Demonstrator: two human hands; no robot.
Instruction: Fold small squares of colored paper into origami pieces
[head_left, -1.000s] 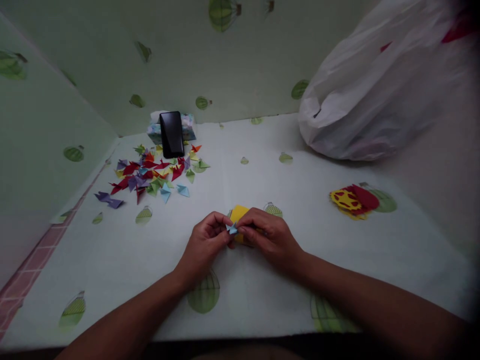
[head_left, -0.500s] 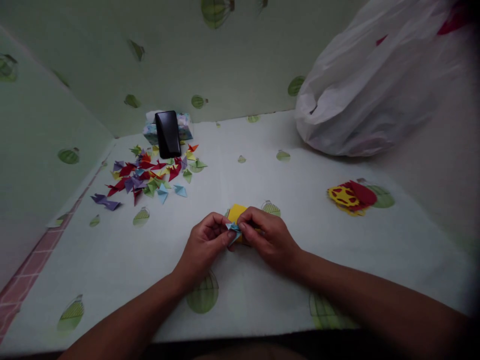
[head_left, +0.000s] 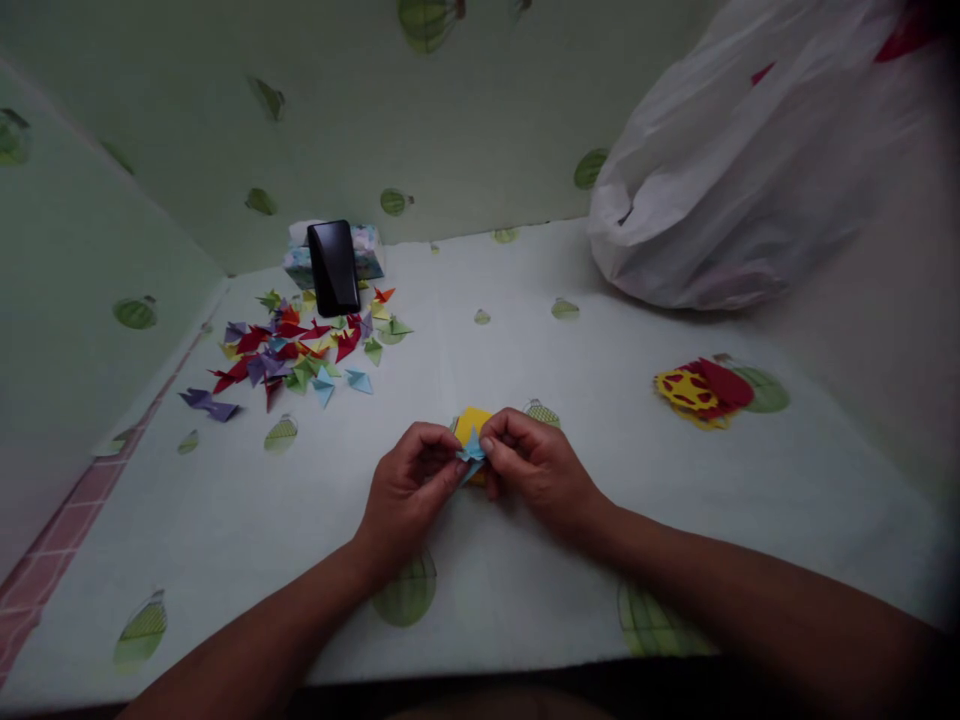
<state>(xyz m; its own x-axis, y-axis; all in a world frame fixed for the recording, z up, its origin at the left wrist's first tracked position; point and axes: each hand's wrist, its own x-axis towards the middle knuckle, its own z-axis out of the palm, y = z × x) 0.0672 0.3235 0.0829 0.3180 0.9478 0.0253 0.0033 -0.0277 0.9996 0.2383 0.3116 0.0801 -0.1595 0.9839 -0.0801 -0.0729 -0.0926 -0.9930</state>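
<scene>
A small light-blue origami crane (head_left: 472,452), partly folded out, is pinched between my two hands at the middle of the table. My left hand (head_left: 411,488) grips its left side with thumb and fingers. On the other side, the thumb and forefinger of my right hand (head_left: 541,468) hold its right edge. One blue point sticks up and another slants down toward me. Behind and under it lies yellow paper (head_left: 474,421), mostly hidden by the crane and my hands.
Many coloured paper cranes (head_left: 300,350) lie in a heap at the left. A black phone (head_left: 334,268) leans on a tissue box (head_left: 369,252) behind them. At right are red and yellow paper cutouts (head_left: 694,392), with a large white plastic bag (head_left: 697,220) beyond.
The blue crane has opened out, with a point now standing up between my hands. My right hand has shifted slightly right. The whole view has moved a touch.
</scene>
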